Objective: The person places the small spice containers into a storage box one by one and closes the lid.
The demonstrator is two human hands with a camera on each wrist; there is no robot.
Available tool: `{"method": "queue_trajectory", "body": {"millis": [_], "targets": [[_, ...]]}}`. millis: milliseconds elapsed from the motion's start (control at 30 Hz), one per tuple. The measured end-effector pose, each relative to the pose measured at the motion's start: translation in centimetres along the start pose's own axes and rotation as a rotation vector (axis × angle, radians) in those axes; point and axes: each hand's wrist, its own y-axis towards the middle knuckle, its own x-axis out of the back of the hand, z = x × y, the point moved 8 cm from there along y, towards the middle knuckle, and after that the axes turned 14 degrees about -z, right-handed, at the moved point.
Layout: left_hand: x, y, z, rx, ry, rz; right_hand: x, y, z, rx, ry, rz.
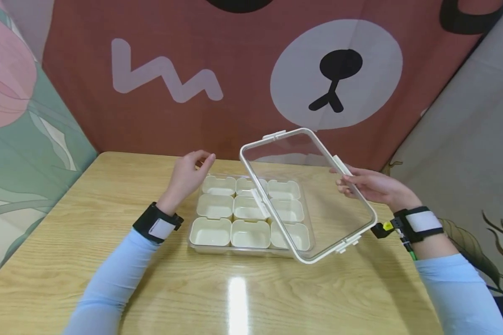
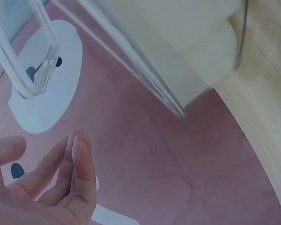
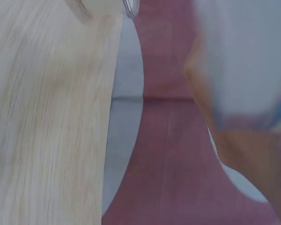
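Note:
My right hand (image 1: pixel 370 185) grips the right edge of a clear lid (image 1: pixel 318 200) with a white rim and white clips. The lid is tilted in the air above the right part of a clear box (image 1: pixel 251 251). Several cream cups (image 1: pixel 211 231) sit in rows inside the box, some seen through the lid. My left hand (image 1: pixel 189 173) is raised beside the box's back left corner, its fingers loosely bent and holding nothing. In the left wrist view, the left hand (image 2: pixel 51 183) is apart from the box wall (image 2: pixel 145 70). The right hand (image 3: pixel 239 140) is blurred in its wrist view.
The box stands on a wooden table (image 1: pixel 88 223) near its back edge. Behind hangs a reddish-brown cloth (image 1: pixel 172 125) with a bear face. A patterned curtain (image 1: pixel 21 153) borders the left side, and a grey cloth (image 1: pixel 465 153) the right.

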Motion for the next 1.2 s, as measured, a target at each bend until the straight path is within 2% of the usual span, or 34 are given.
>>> {"method": "queue_trajectory", "body": {"millis": [133,267,367,467,533,733,933,1067,1200], "targets": [[-0.3,-0.1,0.5,0.079,-0.073,0.031,-1.5,1.5,0.1,-0.026,-0.046,0.02],[-1.2,-0.5,0.7,0.241,-0.285,0.142,-2.6,2.5,0.3,-0.031,-0.111,0.014],[-2.0,-0.9,0.2,0.359,-0.434,0.234,-3.2,3.1,0.4,-0.03,-0.166,-0.016],[-2.6,-1.4,-0.2,0.416,-0.506,0.306,-3.6,3.6,0.3,-0.037,-0.192,-0.057],[-3.0,-1.6,-0.2,0.442,-0.539,0.331,-3.7,3.9,0.2,-0.042,-0.206,-0.082],[-3.3,-2.1,1.1,0.536,-0.622,0.325,-4.0,4.7,-0.1,-0.05,-0.262,-0.103],[-3.1,-2.3,1.4,0.621,-0.735,0.353,-4.3,5.1,-0.2,-0.079,-0.245,-0.126],[-2.6,-2.2,1.1,0.672,-0.82,0.314,-4.9,5.1,0.2,-0.062,-0.238,-0.066],[-2.0,-2.1,1.0,0.699,-0.848,0.268,-4.4,4.7,0.2,-0.024,-0.268,-0.034]]}}
